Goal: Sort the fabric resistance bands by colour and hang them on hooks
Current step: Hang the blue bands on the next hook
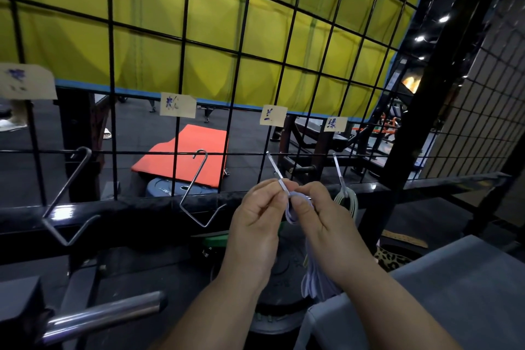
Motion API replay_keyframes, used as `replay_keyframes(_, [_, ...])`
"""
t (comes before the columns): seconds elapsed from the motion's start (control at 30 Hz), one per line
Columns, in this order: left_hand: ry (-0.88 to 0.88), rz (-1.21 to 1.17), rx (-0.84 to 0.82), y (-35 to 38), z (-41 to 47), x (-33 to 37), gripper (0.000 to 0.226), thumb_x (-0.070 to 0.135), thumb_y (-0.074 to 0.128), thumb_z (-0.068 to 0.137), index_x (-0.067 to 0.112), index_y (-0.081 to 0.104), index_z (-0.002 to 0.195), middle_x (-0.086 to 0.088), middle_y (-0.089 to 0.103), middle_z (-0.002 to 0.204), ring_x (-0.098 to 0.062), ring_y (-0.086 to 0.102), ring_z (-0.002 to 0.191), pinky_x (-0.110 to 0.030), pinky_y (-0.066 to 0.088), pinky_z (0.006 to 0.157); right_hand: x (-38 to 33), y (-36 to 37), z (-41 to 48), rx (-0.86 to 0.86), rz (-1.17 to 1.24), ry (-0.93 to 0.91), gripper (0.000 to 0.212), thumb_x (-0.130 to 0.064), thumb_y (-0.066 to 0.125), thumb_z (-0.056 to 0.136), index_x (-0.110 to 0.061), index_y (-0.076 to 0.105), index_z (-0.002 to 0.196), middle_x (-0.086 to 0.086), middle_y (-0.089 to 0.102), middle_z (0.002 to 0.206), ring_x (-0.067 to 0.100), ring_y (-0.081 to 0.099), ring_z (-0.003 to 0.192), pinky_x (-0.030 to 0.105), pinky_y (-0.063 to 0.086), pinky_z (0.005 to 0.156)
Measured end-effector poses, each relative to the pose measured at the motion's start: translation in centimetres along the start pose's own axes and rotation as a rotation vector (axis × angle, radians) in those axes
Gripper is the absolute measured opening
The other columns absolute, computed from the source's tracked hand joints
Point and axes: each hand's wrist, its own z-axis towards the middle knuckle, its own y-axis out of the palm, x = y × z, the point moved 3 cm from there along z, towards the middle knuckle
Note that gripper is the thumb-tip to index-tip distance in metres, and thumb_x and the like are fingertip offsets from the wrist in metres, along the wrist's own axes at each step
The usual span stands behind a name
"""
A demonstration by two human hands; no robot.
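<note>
A black wire grid carries several metal hooks under paper labels. My left hand pinches the lower end of the third hook. My right hand pinches a pale lilac-blue fabric band right at that hook's tip; the band's loops hang down below my hands. Pale green bands hang on the fourth hook just to the right. The first hook and second hook on the left hold nothing.
Paper labels are taped above each hook. A grey padded bench lies at lower right, a chrome bar at lower left, a weight plate below my hands. An orange mat lies beyond the grid.
</note>
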Motion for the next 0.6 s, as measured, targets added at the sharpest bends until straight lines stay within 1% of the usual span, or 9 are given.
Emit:
replay_keyframes(0.07, [0.039,0.045,0.005,-0.2,0.2,-0.2,0.024,0.019,0.053,0.088,0.027,0.075,0.089,0.001,0.068,0.106,-0.019,0.064,0.103,-0.031,0.05,0.087,-0.2,-0.2,0.1,0.011,-0.034,0.012,0.022,-0.051,0.039,0.097,-0.034,0.054,0.095,-0.005,0.066,0.082,0.009,0.058,0.076,0.033,0.048,0.072])
replay_keyframes(0.13, [0.085,0.121,0.002,-0.4,0.3,-0.3,0.022,0.019,0.053,0.089,0.025,0.074,0.095,0.003,0.067,0.109,-0.019,0.063,0.107,-0.037,0.05,0.092,-0.5,-0.4,0.3,0.029,-0.047,0.022,0.025,-0.047,0.04,0.099,-0.029,0.051,0.085,0.0,0.064,0.078,0.012,0.056,0.071,0.039,0.048,0.072])
replay_keyframes(0.17, [0.107,0.161,-0.001,-0.4,0.4,-0.2,0.023,0.019,0.053,0.09,0.025,0.074,0.097,0.005,0.066,0.11,-0.018,0.062,0.109,-0.038,0.05,0.094,-0.6,-0.4,0.5,0.03,-0.029,0.034,0.027,-0.046,0.041,0.099,-0.026,0.049,0.082,0.0,0.062,0.075,0.012,0.055,0.069,0.039,0.047,0.07])
replay_keyframes(0.3, [0.151,0.257,0.002,-0.5,0.6,0.2,0.026,0.021,0.051,0.091,0.027,0.074,0.102,0.014,0.066,0.112,-0.007,0.06,0.112,-0.024,0.049,0.093,-1.1,-0.6,1.1,0.004,0.057,0.137,0.032,-0.047,0.042,0.097,-0.022,0.047,0.078,-0.018,0.053,0.059,0.002,0.048,0.06,0.033,0.043,0.067])
replay_keyframes(0.37, [0.131,0.245,0.009,-0.6,0.6,0.2,0.026,0.021,0.052,0.091,0.026,0.074,0.105,0.015,0.066,0.114,-0.004,0.06,0.112,-0.02,0.048,0.093,-1.3,-0.6,1.2,0.008,0.068,0.188,0.036,-0.051,0.042,0.096,-0.02,0.049,0.079,-0.014,0.057,0.062,0.009,0.055,0.067,0.038,0.048,0.071])
replay_keyframes(0.43, [0.093,0.194,0.009,-0.7,0.5,-0.1,0.024,0.022,0.056,0.091,0.024,0.075,0.106,0.011,0.066,0.116,-0.007,0.061,0.113,-0.027,0.048,0.095,-1.6,-0.5,1.1,0.016,0.047,0.223,0.041,-0.056,0.039,0.096,-0.018,0.052,0.085,-0.001,0.063,0.075,0.02,0.062,0.078,0.042,0.05,0.076])
replay_keyframes(0.47, [0.071,0.155,0.007,-0.7,0.4,-0.3,0.024,0.027,0.059,0.09,0.023,0.075,0.107,0.008,0.066,0.117,-0.01,0.062,0.113,-0.032,0.049,0.096,-1.8,-0.4,0.9,0.018,0.016,0.229,0.043,-0.058,0.036,0.096,-0.019,0.052,0.086,0.002,0.064,0.078,0.021,0.062,0.08,0.042,0.05,0.076])
replay_keyframes(0.53, [0.045,0.104,0.022,-0.7,0.1,-0.4,0.029,0.037,0.062,0.084,0.024,0.075,0.105,0.005,0.067,0.117,-0.014,0.063,0.111,-0.037,0.05,0.095,-2.2,-0.2,0.4,0.026,-0.089,0.209,0.044,-0.061,0.029,0.095,-0.025,0.052,0.085,-0.003,0.061,0.075,0.015,0.06,0.075,0.036,0.047,0.068])
replay_keyframes(0.6, [0.019,0.088,0.06,-0.7,0.1,-0.5,0.021,0.032,0.064,0.083,0.025,0.077,0.099,0.005,0.068,0.113,-0.014,0.065,0.107,-0.035,0.051,0.092,-2.4,0.2,-0.4,0.038,-0.203,0.164,0.041,-0.06,0.024,0.097,-0.029,0.049,0.087,-0.006,0.058,0.072,0.008,0.056,0.068,0.03,0.041,0.059])
